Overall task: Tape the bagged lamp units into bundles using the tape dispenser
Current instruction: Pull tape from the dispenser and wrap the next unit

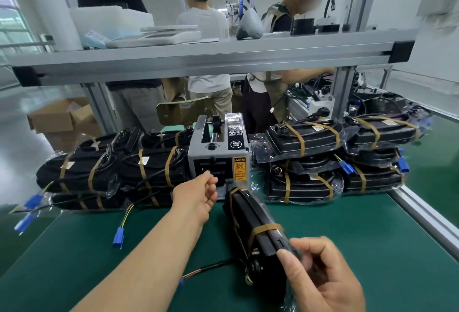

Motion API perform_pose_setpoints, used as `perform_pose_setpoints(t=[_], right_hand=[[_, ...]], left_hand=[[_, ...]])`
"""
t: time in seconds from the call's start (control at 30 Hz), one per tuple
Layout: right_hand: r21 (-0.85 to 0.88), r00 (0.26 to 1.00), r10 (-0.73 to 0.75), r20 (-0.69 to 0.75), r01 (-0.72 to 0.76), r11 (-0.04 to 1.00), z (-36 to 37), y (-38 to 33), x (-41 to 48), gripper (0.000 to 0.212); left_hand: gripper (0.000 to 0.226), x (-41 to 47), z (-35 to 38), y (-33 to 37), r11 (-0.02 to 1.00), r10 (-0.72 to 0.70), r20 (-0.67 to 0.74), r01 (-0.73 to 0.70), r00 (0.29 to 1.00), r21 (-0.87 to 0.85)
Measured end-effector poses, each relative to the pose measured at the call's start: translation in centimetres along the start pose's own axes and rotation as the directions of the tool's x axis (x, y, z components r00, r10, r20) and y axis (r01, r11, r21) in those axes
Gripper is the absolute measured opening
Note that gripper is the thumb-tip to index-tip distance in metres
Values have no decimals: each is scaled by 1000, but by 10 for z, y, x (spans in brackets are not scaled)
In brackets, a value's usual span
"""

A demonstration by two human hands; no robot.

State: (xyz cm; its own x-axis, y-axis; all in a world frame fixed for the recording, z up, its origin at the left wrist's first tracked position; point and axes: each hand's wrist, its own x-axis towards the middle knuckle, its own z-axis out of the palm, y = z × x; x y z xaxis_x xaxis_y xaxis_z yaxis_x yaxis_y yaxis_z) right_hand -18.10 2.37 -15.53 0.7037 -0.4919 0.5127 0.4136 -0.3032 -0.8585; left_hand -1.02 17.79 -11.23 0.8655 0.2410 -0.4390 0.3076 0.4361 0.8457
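A grey tape dispenser stands at the middle back of the green table. My left hand reaches out to its front outlet slot, fingers loosely curled at the opening; whether it pinches tape I cannot tell. My right hand grips the near end of a black bagged lamp unit lying lengthwise in front of the dispenser. Two brown tape bands wrap this unit, one at its far end and one close to my right hand. Its cable trails off to the left.
Taped bundles are stacked left and right of the dispenser, blue connectors dangling from their wires. An aluminium shelf rail crosses overhead. The table's metal edge runs along the right. Several people work behind the bench.
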Motion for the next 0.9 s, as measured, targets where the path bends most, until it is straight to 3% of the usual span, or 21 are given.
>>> perform_pose_setpoints(t=[0.23, 0.4, 0.47, 0.5, 0.57, 0.63, 0.7, 0.8, 0.9], right_hand=[[14, 1000, 16, 20, -16, 1000, -2, -1, 0, 28], [83, 996, 86, 33, -88, 993, -5, 1, 1, 32], [111, 992, 115, 47, -120, 987, -7, 2, 2, 32], [123, 989, 135, 54, -141, 982, -7, 4, 1, 30], [156, 982, 174, 77, -184, 970, -9, 7, 1, 28], [172, 974, 198, 109, -214, 961, -11, 8, 3, 31], [193, 967, 207, 150, -234, 953, -14, 6, 3, 31], [223, 954, 201, 221, -250, 942, -19, 4, 5, 26], [227, 938, 222, 268, -285, 931, -22, 2, 4, 41]], left_hand=[[16, 8, 22, 5, 982, -70, -38, 62, 997, -178], [22, -17, 22, 7, 983, 23, -83, -38, 996, -182], [20, -44, 10, 7, 992, 104, 50, -100, 993, -79], [20, -61, 3, 4, 990, 140, 188, -143, 972, 1], [20, -96, -15, -3, 950, 135, 501, -254, 855, 179], [13, -125, -25, -10, 851, 43, 662, -375, 748, 368], [21, -138, -27, -14, 746, 6, 683, -458, 730, 483], [16, -141, -21, -13, 738, 19, 667, -460, 744, 493], [15, -140, -18, -13, 707, 36, 650, -479, 759, 521]])
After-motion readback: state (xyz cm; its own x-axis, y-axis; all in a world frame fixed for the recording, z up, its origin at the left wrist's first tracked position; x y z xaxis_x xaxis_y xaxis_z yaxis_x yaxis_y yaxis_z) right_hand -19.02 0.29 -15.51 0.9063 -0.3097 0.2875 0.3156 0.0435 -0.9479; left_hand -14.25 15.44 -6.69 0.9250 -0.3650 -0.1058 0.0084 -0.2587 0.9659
